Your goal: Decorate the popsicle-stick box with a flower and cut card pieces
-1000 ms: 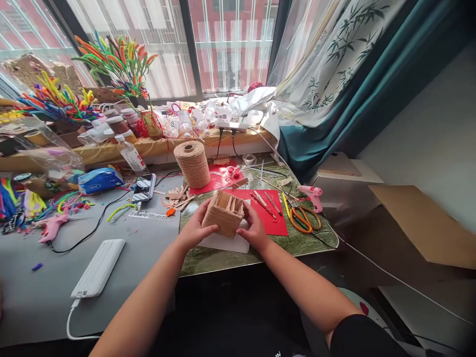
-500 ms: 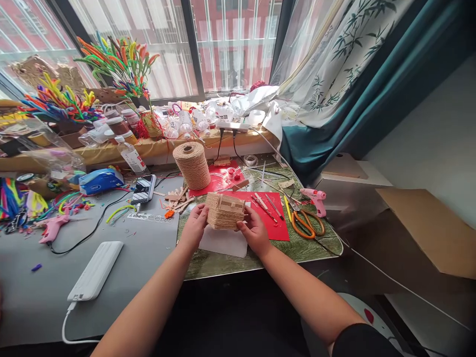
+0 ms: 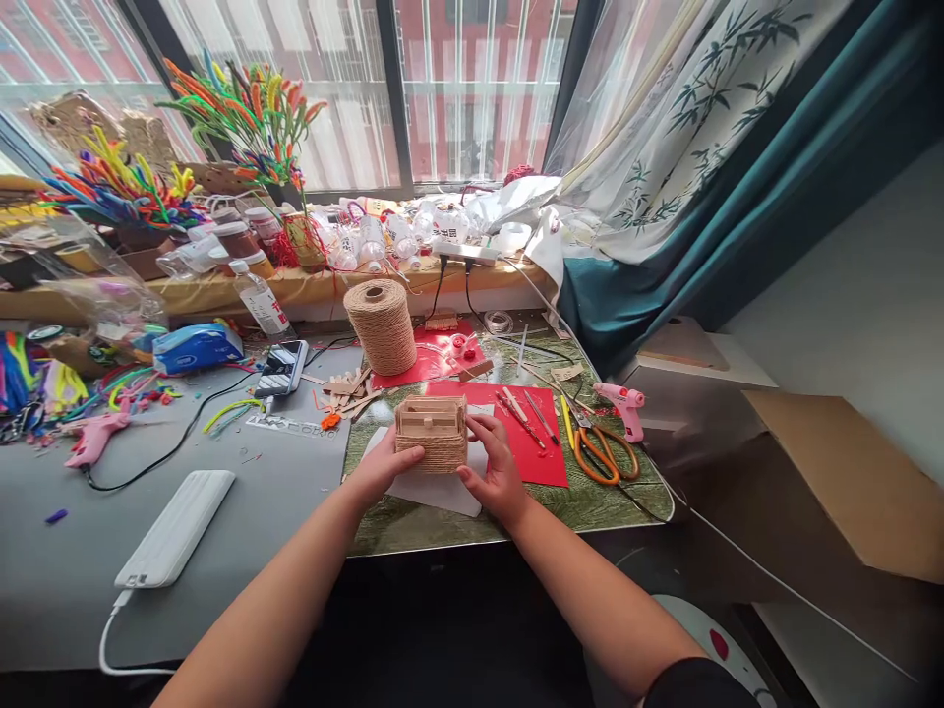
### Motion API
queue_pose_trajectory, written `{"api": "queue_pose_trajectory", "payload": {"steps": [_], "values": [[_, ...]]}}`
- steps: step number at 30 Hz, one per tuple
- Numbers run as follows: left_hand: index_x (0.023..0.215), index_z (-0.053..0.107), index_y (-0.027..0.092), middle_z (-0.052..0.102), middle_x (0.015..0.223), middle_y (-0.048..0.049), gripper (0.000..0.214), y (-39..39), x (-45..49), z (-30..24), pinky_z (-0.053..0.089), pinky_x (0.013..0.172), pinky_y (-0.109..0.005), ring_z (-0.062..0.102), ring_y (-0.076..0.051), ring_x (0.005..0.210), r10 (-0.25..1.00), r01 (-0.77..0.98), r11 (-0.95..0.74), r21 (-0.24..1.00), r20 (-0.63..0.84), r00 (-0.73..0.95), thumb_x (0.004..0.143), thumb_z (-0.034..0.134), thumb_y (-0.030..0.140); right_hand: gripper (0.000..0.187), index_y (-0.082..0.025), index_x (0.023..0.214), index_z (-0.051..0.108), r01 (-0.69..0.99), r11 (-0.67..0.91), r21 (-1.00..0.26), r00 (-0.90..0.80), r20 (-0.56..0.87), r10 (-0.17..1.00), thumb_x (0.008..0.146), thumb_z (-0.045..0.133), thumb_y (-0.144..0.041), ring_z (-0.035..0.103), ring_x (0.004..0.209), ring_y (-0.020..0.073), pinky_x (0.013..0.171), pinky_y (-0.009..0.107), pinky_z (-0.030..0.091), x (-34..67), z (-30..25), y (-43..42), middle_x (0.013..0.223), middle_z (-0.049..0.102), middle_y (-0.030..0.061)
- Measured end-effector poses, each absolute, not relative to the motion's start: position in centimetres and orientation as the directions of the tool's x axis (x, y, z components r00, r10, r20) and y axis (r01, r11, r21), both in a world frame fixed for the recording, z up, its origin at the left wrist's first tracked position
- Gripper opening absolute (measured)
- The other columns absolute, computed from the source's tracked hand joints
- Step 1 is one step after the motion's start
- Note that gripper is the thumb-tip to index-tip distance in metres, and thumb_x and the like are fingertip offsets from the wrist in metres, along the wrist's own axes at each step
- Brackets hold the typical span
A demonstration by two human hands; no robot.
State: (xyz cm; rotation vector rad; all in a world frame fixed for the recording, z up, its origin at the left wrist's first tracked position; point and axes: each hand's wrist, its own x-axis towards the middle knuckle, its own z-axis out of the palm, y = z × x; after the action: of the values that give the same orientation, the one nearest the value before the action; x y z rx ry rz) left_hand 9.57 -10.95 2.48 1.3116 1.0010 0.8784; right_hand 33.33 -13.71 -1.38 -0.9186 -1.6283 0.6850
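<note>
Since the earlier frames the little twine-wrapped box (image 3: 432,435) has been turned from a tilt, with its open top leaning my way, to upright, and brought lower and closer, so one flat side now faces me. It sits between both hands over the white sheet (image 3: 435,492) on the green mat (image 3: 590,503); I cannot tell whether its base rests on the sheet or hangs just above it. My left hand (image 3: 383,470) clasps the left side with the thumb laid on the near face, and my right hand (image 3: 496,474) clasps the right side, fingers curled over the edge and thumb low at the corner, so the box is squeezed lightly between the two. As I judge it, the stick frame is built and the winding is well along: cord covers the lower part of the face I see, while the top band still shows bare wooden sticks. The other sides are hidden from me. The twine spool (image 3: 382,324) stands well apart behind the box, and I see no strand running from it. Loose sticks (image 3: 350,386) lie near the spool, the scissors (image 3: 605,450) and pink glue gun (image 3: 623,401) lie to the right by the red paper (image 3: 546,454), none of them touched.
</note>
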Motion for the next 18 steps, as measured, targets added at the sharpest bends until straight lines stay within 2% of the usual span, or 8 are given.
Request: {"api": "queue_pose_trajectory", "payload": {"steps": [2,5,8,12,15,18], "values": [[0.15,0.05,0.02,0.056,0.153,-0.0161,0.085,-11.1,9.4,1.8,0.036,0.12,-0.055,0.047,-0.042,0.144,0.933,0.019,0.075,0.997,-0.077,0.351,0.08,0.077,0.06,0.078,-0.035,0.156,0.043,0.23,0.54,-0.81,-0.115,0.529,0.841,0.088,0.065,-0.067,0.04,0.147,0.0362,0.119,0.057,0.042,33.3,-1.2,-13.7,0.158,0.04,0.01],[0.151,0.049,0.022,0.051,0.158,-0.013,0.078,-11.3,9.6,1.4,0.033,0.123,-0.051,0.042,-0.039,0.149,0.93,0.063,0.048,0.997,-0.068,0.362,0.085,0.075,0.055,0.08,-0.037,0.159,0.037,0.24,0.524,-0.817,-0.122,0.51,0.852,0.09,0.061,-0.07,0.031,0.154,0.0358,0.125,0.06,0.031,33.2,-1.3,-13.5,0.163,0.034,0.0084],[0.148,0.051,0.023,0.054,0.156,-0.0117,0.074,-11.5,10.4,1.6,0.034,0.123,-0.048,0.044,-0.038,0.148,0.935,0.107,-0.001,0.994,-0.037,0.353,0.085,0.075,0.054,0.08,-0.039,0.16,0.033,0.249,0.506,-0.826,-0.111,0.494,0.862,0.091,0.061,-0.069,0.027,0.157,0.0345,0.125,0.06,0.031,33.3,-1.6,-13.1,0.164,0.032,0.0076],[0.143,0.054,0.02,0.058,0.151,-0.0128,0.065,-11.9,12.1,2.3,0.039,0.119,-0.046,0.051,-0.034,0.142,0.973,0.051,-0.06,0.997,0.047,0.224,0.091,0.068,0.056,0.083,-0.038,0.16,0.035,0.284,0.541,-0.792,-0.114,0.532,0.839,0.088,0.071,-0.06,0.026,0.157,0.0355,0.125,0.06,0.03,33.5,-1.4,-13.1,0.168,0.026,0.0073],[0.143,0.053,0.021,0.06,0.148,-0.0121,0.058,-12.0,12.9,3.0,0.041,0.118,-0.044,0.055,-0.029,0.139,0.994,-0.02,-0.071,0.997,0.072,0.077,0.097,0.057,0.056,0.085,-0.038,0.158,0.038,0.377,0.601,-0.705,-0.184,0.579,0.794,0.083,0.077,-0.049,0.026,0.156,0.0385,0.125,0.063,0.029,33.4,-0.8,-13.6,0.17,0.021,0.0059],[0.143,0.052,0.022,0.061,0.147,-0.012,0.058,-12.0,12.7,3.4,0.043,0.115,-0.045,0.057,-0.028,0.136,0.997,-0.029,-0.033,0.999,0.035,0.065,0.097,0.054,0.058,0.087,-0.038,0.158,0.038,0.478,0.643,-0.598,-0.225,0.625,0.748,0.08,0.077,-0.036,0.024,0.157,0.0403,0.123,0.068,0.029,33.0,-0.6,-14.1,0.171,0.02,0.0045]]}}
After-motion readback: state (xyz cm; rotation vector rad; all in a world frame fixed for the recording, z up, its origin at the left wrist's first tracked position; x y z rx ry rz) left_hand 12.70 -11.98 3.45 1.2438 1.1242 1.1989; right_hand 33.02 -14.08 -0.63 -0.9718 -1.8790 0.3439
